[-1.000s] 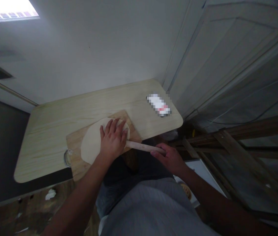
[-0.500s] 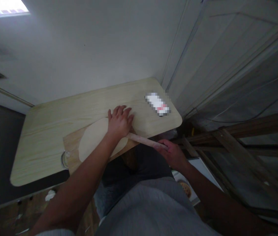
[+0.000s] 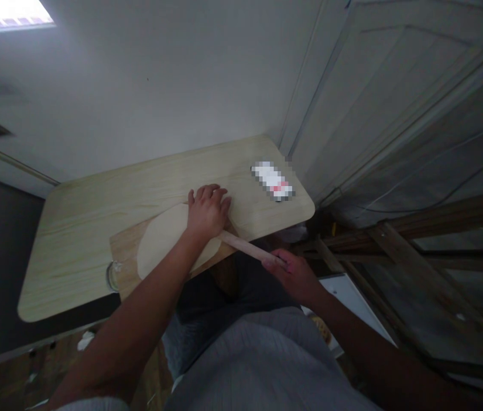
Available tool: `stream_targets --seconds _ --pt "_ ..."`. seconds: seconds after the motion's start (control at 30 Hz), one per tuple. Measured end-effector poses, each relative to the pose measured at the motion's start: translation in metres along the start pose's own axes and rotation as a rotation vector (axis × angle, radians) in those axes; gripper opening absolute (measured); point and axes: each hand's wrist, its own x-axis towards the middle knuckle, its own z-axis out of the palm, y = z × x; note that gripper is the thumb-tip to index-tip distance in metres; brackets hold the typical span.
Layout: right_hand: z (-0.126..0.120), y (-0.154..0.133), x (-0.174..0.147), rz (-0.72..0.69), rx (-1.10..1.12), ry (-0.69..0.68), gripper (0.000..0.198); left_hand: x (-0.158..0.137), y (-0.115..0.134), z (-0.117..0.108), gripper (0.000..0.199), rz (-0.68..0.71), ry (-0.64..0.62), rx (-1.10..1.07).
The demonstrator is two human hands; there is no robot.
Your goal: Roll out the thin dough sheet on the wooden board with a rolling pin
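On my feed: pale dough sheet (image 3: 162, 237) lies on the wooden board (image 3: 125, 251), at the near edge of the table (image 3: 96, 205). Already broad and flat, so I judge the flattening well advanced. Rolling pin (image 3: 247, 247) sits at the sheet's right side; I take the work as unfinished, but how much is left I cannot tell. Right hand (image 3: 296, 275) is wrapped around the pin's near end. Left hand (image 3: 207, 212) lies palm down, fingers spread, over the far end; whether it grips I cannot tell. Dough looks smooth, matte, rounded in outline. Pin: slim, straight, light wood. Board browner than the pale, streak-grained tabletop.
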Motion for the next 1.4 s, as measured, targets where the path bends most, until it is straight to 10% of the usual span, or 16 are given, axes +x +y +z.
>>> stream_targets --seconds 1.13,1.4 --pt "0.003 -0.006 0.004 -0.043 -0.109 0.057 0.042 0.039 0.014 0.017 0.04 -0.031 -0.022 0.004" --pt "0.001 -0.015 0.006 -0.116 -0.165 0.109 0.04 0.0 -0.041 -0.015 0.049 -0.165 0.182 -0.164"
